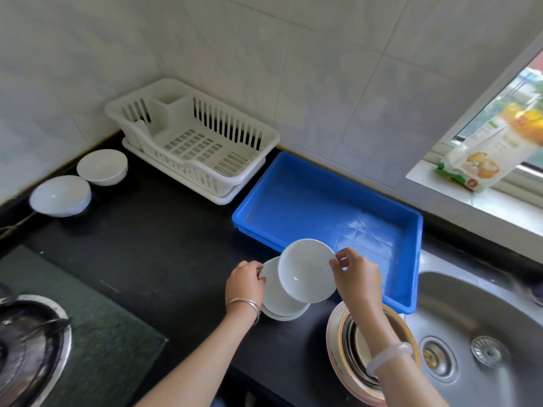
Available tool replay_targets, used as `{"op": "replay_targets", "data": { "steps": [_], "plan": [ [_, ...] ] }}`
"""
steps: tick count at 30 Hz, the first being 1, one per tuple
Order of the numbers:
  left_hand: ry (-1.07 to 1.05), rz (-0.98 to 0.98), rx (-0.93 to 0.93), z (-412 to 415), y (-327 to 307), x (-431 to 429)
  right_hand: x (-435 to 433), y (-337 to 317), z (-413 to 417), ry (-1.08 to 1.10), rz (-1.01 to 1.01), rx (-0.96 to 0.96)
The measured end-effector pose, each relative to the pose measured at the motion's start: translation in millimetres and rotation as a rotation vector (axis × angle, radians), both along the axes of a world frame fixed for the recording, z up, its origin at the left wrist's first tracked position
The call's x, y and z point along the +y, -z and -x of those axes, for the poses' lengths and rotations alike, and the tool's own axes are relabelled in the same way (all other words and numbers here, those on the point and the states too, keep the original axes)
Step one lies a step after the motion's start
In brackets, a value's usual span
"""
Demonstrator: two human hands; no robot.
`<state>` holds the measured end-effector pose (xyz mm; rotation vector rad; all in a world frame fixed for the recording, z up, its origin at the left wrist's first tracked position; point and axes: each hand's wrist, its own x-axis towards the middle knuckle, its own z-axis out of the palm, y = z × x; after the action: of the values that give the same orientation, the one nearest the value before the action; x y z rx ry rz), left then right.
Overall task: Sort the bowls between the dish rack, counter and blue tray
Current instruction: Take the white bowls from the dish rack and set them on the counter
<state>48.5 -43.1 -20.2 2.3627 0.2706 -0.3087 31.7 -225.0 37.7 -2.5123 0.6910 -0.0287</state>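
My right hand (357,274) pinches the rim of a white bowl (305,271), tilted and lifted just off a short stack of white bowls (277,304) on the black counter (164,245). My left hand (245,282) grips the left rim of that stack. Just behind the lifted bowl, the blue tray (408,259) holds nothing. The white dish rack (194,142) in the back corner also holds nothing. Left of the rack, two more white bowls rest on the counter, one upright (102,167), one (60,195) nearer the left edge.
A steel sink (482,333) lies at the right, with a round pot (340,356) beside it under my right forearm. A gas hob (29,345) fills the lower left. A food packet (487,148) leans on the window sill.
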Motion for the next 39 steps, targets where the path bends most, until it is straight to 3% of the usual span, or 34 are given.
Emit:
{"op": "replay_targets", "data": {
  "steps": [10,20,34,39],
  "plan": [
    [-0.065,0.081,-0.022,-8.0,-12.9,0.6,-12.5,-18.3,5.9,0.045,-0.071,-0.024],
    [-0.298,0.303,-0.032,-36.5,-42.7,77.5,15.6,-48.4,-33.8,-0.038,-0.344,-0.15],
    [-0.85,0.437,-0.003,-62.0,-3.5,247.9,178.6,9.3,-156.9,-0.279,-0.516,0.108],
    [-1.016,0.522,0.017,-80.2,13.2,297.4,236.0,36.8,-199.6,-0.243,-0.633,0.203]
  ]
}}
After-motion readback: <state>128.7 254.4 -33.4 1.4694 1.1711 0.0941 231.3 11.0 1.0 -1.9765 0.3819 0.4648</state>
